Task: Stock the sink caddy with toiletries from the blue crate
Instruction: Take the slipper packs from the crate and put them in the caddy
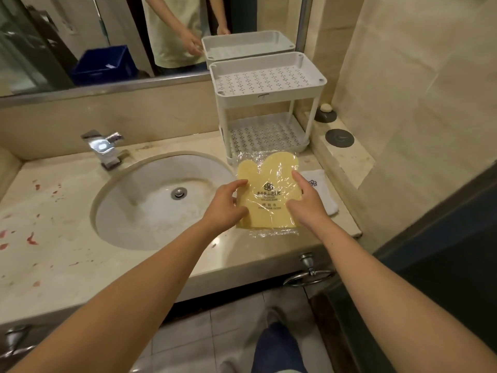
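1. Hands first: our left hand (226, 203) grips the left edge of the yellow mitt packet (269, 196), fingers curled beneath and thumb on top. Our right hand (306, 203) pinches the right edge, forefinger lying along the film.
2. We hold the packet above the counter (80, 251), just right of the sink basin (150, 211). It sits directly in front of the white caddy (271, 99), with its rounded end near the lower shelf (265, 134). Both that shelf and the top shelf (262, 80) look bare.
3. We judge this to be the placing step. The lower opening is shallow and flanked by posts, so the packet should go in flat and rounded end first. The top shelf would simply need a lift and a level drop.
4. The clear wrapper looks loose and slippery, so we should grip the cloth through the film, not the empty margin.
5. A white pouch (322, 192) lies on the counter beside our right hand; we should keep the packet clear of it.
6. The blue crate (105, 64) shows only in the mirror, so fetching the next item will probably mean turning away from the sink.
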Available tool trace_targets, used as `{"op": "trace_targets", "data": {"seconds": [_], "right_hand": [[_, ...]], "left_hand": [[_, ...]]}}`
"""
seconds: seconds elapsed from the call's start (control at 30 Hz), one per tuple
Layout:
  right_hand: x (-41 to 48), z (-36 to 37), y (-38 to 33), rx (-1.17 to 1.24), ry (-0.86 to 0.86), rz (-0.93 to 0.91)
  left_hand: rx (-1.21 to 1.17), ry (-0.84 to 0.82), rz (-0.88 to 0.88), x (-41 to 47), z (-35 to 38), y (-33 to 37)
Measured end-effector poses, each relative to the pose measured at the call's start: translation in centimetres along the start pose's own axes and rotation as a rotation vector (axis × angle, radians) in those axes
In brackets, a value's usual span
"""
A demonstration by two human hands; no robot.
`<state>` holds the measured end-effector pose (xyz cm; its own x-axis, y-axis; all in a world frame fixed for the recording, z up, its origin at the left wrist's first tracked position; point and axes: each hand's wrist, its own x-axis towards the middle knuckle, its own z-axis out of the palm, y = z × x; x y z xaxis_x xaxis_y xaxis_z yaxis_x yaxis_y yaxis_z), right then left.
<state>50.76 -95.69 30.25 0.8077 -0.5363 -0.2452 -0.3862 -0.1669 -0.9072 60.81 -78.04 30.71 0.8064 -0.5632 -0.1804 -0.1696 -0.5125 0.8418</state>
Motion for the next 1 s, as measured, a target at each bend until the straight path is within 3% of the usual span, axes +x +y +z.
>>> {"op": "trace_targets", "data": {"seconds": [0.47,0.73,1.0], "right_hand": [[16.4,-2.9,0.3,-0.106,-0.111,-0.038],[23.5,-1.7,-1.8,-0.114,-0.118,-0.124],[29.7,1.3,-2.5,-0.062,-0.140,-0.105]], "left_hand": [[0.063,0.150,-0.040,14.4,3.5,1.7],[0.148,0.288,-0.040,20.7,2.8,1.5],[0.066,0.413,-0.137,25.7,2.1,2.0]]}}
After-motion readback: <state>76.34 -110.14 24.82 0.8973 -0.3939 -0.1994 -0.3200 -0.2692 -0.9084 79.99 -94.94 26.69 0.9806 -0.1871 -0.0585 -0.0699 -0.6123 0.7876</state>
